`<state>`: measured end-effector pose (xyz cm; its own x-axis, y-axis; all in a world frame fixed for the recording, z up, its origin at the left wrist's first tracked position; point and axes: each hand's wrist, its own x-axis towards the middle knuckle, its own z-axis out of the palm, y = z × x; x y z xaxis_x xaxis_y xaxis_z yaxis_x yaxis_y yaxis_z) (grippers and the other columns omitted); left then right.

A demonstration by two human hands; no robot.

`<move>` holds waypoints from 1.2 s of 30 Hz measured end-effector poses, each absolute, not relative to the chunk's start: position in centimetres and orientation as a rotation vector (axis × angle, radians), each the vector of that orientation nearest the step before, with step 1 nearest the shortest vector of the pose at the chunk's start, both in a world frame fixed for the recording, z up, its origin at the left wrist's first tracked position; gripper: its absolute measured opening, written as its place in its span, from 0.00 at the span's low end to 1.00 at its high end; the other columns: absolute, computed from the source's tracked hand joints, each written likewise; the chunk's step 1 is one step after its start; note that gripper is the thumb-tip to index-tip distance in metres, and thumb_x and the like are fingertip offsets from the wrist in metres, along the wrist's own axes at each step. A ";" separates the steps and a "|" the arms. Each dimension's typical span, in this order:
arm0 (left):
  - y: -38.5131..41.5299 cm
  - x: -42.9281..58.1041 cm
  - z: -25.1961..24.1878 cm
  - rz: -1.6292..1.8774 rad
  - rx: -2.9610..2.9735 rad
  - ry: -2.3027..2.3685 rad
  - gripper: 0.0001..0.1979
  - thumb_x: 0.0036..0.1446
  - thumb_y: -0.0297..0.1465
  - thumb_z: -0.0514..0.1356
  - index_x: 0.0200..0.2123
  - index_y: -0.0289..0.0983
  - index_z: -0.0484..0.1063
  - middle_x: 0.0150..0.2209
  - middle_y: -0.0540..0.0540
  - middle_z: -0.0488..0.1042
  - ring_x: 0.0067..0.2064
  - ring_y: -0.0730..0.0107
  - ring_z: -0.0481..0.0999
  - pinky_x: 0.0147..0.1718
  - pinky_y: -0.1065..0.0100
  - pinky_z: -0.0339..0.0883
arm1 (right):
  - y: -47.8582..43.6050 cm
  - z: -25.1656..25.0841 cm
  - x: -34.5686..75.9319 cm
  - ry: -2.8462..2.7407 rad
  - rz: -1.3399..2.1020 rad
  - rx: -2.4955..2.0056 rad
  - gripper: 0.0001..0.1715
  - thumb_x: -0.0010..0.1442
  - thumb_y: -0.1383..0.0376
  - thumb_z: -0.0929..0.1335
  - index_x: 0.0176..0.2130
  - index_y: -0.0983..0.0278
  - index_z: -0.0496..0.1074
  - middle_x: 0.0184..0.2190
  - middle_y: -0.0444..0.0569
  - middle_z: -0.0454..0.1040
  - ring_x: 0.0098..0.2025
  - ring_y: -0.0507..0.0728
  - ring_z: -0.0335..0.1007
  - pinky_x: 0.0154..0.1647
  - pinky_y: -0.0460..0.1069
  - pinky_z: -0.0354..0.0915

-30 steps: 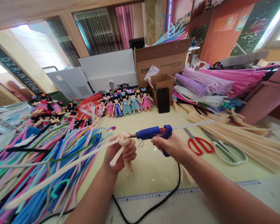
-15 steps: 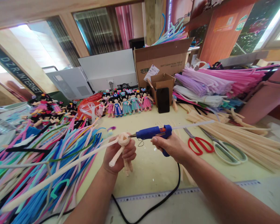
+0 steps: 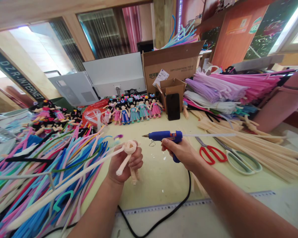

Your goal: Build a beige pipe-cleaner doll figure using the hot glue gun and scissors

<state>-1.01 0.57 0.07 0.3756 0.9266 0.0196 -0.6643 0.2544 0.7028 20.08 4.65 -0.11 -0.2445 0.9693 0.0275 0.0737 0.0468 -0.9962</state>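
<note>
My left hand (image 3: 123, 165) is closed around a beige pipe-cleaner doll body (image 3: 129, 147), whose coiled round top rises above my fingers. Stubby limbs hang down from it, and a long pale pipe cleaner (image 3: 72, 185) runs from the coil toward the lower left. In my right hand (image 3: 180, 150) is a blue hot glue gun (image 3: 161, 136), held by its handle, with a clear glue stick (image 3: 208, 135) out of its rear. Its nozzle points left, a short gap away from the coil. A black cord loops below my hand.
Colourful pipe cleaners (image 3: 64, 165) are heaped at left. Finished dolls (image 3: 134, 110) stand at the back near a phone (image 3: 173, 106) and cardboard box (image 3: 171, 69). Red scissors (image 3: 213, 153), green-white scissors (image 3: 243, 160) and beige strips (image 3: 258, 145) lie right. A ruler (image 3: 164, 207) crosses the front.
The glue gun has drawn back to the right and slightly up, its nozzle leaving the coil. My left hand has shifted slightly left with the doll body.
</note>
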 end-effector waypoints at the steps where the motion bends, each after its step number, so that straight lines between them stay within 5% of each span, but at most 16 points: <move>1: 0.6 -1.1 0.1 1.139 0.711 0.462 0.13 0.52 0.39 0.64 0.30 0.36 0.69 0.18 0.55 0.58 0.17 0.80 0.53 0.17 0.75 0.51 | 5.0 -0.5 20.1 -1.475 1.297 -1.142 0.20 0.53 0.49 0.68 0.25 0.63 0.71 0.22 0.45 0.69 0.22 0.51 0.57 0.22 0.47 0.54; 8: 1.2 -0.8 0.4 1.233 0.812 0.681 0.12 0.53 0.33 0.62 0.24 0.37 0.63 0.18 0.54 0.60 0.18 0.79 0.57 0.17 0.75 0.53 | 7.0 -3.0 19.9 -1.811 0.957 -1.489 0.12 0.61 0.60 0.63 0.33 0.62 0.73 0.25 0.45 0.71 0.30 0.56 0.69 0.32 0.50 0.63; 15: 1.4 -0.7 0.4 1.442 0.813 0.795 0.10 0.50 0.31 0.65 0.28 0.36 0.66 0.23 0.54 0.67 0.22 0.79 0.63 0.20 0.76 0.60 | 6.3 -2.6 20.8 -2.212 0.438 -1.630 0.20 0.64 0.54 0.65 0.44 0.68 0.72 0.44 0.63 0.76 0.48 0.66 0.73 0.46 0.54 0.63; 20: 1.5 -0.9 0.4 1.514 0.853 0.875 0.10 0.48 0.33 0.66 0.27 0.36 0.67 0.22 0.54 0.67 0.20 0.79 0.62 0.18 0.77 0.58 | 5.6 -0.9 22.9 -2.450 0.244 -1.760 0.26 0.63 0.46 0.64 0.35 0.64 0.76 0.36 0.62 0.79 0.41 0.68 0.76 0.39 0.55 0.64; 23: 1.7 -0.9 0.3 1.558 0.884 0.929 0.10 0.48 0.33 0.65 0.27 0.36 0.67 0.22 0.53 0.68 0.20 0.79 0.62 0.18 0.77 0.57 | 5.2 0.0 23.5 -2.548 0.388 -1.674 0.25 0.61 0.48 0.67 0.24 0.63 0.73 0.29 0.58 0.78 0.35 0.66 0.76 0.34 0.54 0.62; 26: 1.8 -0.8 0.1 1.562 0.957 1.033 0.11 0.48 0.34 0.65 0.27 0.37 0.65 0.22 0.53 0.69 0.19 0.79 0.61 0.17 0.76 0.56 | 4.4 0.5 22.6 -2.523 0.883 -1.373 0.23 0.61 0.56 0.67 0.19 0.63 0.68 0.19 0.50 0.73 0.24 0.56 0.71 0.27 0.49 0.60; 31: 1.6 -0.4 -0.7 1.523 1.204 1.196 0.13 0.50 0.37 0.64 0.28 0.37 0.64 0.20 0.56 0.65 0.20 0.79 0.59 0.19 0.76 0.55 | 2.8 0.5 19.5 -1.912 1.609 -0.874 0.14 0.60 0.55 0.66 0.31 0.63 0.69 0.24 0.45 0.74 0.25 0.51 0.70 0.24 0.44 0.64; 36: 1.2 0.3 -0.9 1.414 1.373 1.318 0.13 0.52 0.39 0.63 0.30 0.38 0.63 0.21 0.57 0.63 0.22 0.78 0.60 0.21 0.74 0.55 | 2.2 -0.7 18.0 -1.747 1.600 -0.853 0.10 0.54 0.64 0.71 0.34 0.62 0.66 0.21 0.40 0.71 0.23 0.50 0.68 0.24 0.44 0.62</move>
<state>0.28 1.21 -0.86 -0.1417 0.9682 0.2064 0.1378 -0.1872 0.9726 18.04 2.20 -0.69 -0.6036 0.7972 0.0155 0.0545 0.0607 -0.9967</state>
